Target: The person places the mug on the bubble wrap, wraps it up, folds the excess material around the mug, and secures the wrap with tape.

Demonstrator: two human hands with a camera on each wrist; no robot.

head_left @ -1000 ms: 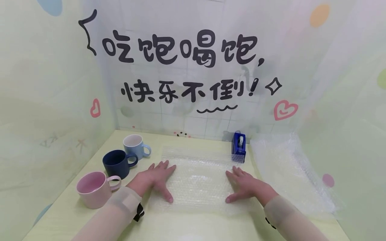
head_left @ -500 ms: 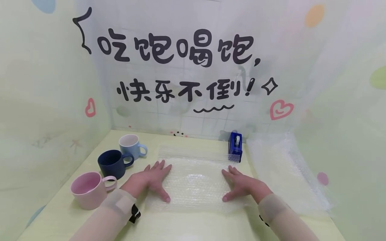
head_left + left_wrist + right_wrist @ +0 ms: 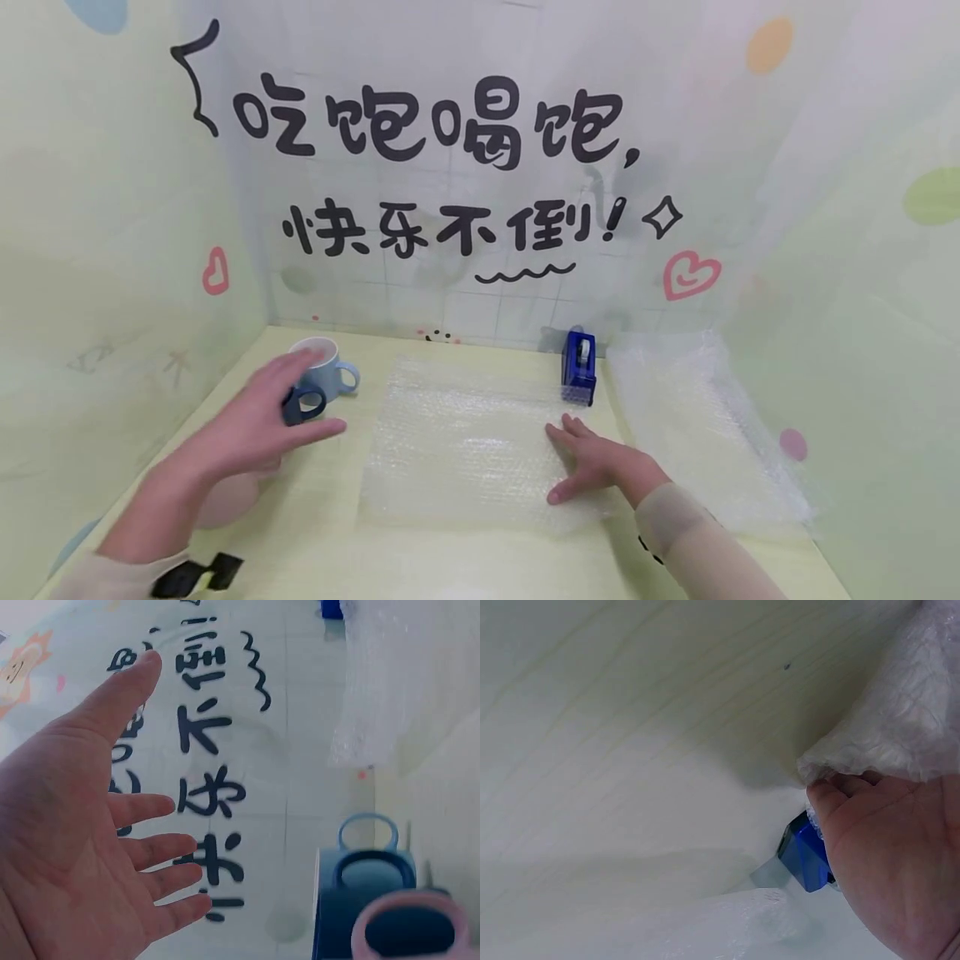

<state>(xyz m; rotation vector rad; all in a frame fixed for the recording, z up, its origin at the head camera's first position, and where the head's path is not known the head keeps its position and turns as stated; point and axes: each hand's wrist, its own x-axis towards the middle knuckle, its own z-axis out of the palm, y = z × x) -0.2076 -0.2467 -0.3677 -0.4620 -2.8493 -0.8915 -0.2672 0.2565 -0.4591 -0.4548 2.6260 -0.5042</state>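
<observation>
My left hand (image 3: pixel 255 425) hovers over the mugs on the left, its fingers spread, holding nothing. Beneath it, the pink mug (image 3: pixel 227 502) and dark blue mug (image 3: pixel 311 411) are mostly hidden; the light blue mug (image 3: pixel 322 379) stands behind. In the left wrist view, the palm (image 3: pixel 67 832) is bare and the pink mug handle (image 3: pixel 409 901) is at the lower right. A sheet of bubble wrap (image 3: pixel 457 458) lies flat mid-table. My right hand (image 3: pixel 596 462) rests on its right side with extended fingers; the right wrist view shows the wrap (image 3: pixel 900 727) at the fingertips.
A blue tape dispenser (image 3: pixel 579 367) stands at the back, by the wrap's far right corner. More bubble wrap (image 3: pixel 697 433) lies along the right side. Printed walls (image 3: pixel 420 292) enclose the pale table (image 3: pixel 450 571) at the back and sides.
My left hand has lifted off the left side of the bubble wrap and moved left over the mugs. The right hand has stayed on the wrap. The head view has shifted slightly.
</observation>
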